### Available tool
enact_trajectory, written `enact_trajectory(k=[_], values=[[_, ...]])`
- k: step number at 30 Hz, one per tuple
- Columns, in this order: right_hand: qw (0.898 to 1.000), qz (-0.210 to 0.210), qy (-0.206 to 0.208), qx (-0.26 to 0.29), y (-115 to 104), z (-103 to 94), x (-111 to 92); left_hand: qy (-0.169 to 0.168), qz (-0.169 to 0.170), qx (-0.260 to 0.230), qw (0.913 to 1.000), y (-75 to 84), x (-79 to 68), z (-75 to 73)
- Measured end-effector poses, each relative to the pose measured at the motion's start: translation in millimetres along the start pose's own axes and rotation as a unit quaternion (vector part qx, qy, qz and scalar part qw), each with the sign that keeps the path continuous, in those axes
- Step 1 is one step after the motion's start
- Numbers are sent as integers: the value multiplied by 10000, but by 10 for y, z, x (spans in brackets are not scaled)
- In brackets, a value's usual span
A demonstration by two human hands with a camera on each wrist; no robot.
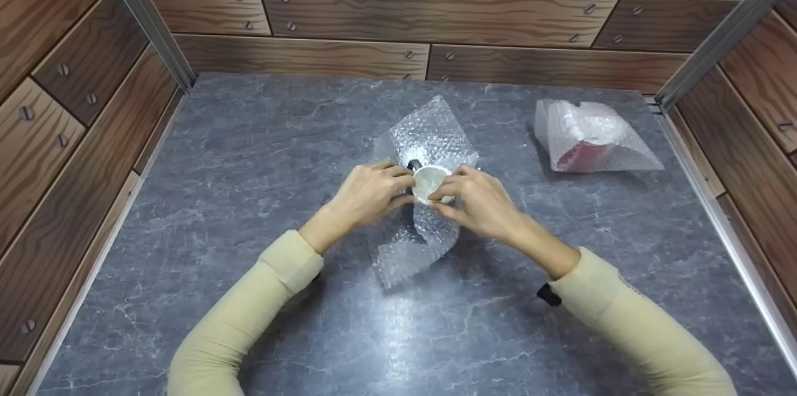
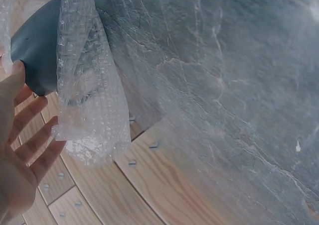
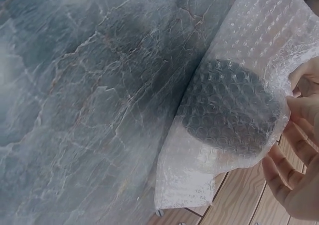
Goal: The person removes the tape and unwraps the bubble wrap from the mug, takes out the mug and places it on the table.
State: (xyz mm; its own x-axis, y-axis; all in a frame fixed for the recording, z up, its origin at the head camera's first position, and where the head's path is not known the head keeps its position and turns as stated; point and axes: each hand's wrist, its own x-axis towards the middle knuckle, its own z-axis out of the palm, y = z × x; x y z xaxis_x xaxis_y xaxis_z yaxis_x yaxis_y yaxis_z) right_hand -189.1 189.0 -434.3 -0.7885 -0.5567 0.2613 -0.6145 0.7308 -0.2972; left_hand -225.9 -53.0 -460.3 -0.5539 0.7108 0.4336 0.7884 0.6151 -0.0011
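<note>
A dark mug [image 2: 42, 48] with a white inside and a dark handle [image 1: 415, 165] stands mid-table, mouth up. Bubble wrap [image 1: 429, 134] lies under and around it, one corner spread toward the back and another toward the front. My left hand [image 1: 373, 192] holds the mug's left side by the handle, thumb in front and the other fingers behind. At the opposite side, my right hand [image 1: 481, 202] pinches the wrap against the rim, fingertips over the mouth. Through the wrap in the right wrist view, the mug's dark side shows as a rounded shape.
A bubble-wrapped bundle [image 1: 613, 125] with a red item [image 1: 583, 156] inside lies at the back right of the grey marbled table [image 1: 261, 134]. Wood-plank-patterned walls [image 1: 436, 13] enclose the back and both sides, with metal posts [image 1: 146, 19] at the corners.
</note>
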Motion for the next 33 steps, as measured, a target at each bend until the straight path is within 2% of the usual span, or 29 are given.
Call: enact_trajectory(k=[15, 21, 26, 33], values=[[9979, -201, 612, 84, 30, -126, -183, 77, 3, -32, 10000, -3, 1, -2], [9951, -402, 896, -93, 56, -151, -265, 201, 38, 38, 9998, -3, -13, 8], [9943, -445, 953, -181, 76, -170, -321, 261, 65, 82, 9996, -2, -15, 6], [9923, -580, 1054, -294, 119, -176, -399, 141, 44, 88, 9999, -5, -9, 2]])
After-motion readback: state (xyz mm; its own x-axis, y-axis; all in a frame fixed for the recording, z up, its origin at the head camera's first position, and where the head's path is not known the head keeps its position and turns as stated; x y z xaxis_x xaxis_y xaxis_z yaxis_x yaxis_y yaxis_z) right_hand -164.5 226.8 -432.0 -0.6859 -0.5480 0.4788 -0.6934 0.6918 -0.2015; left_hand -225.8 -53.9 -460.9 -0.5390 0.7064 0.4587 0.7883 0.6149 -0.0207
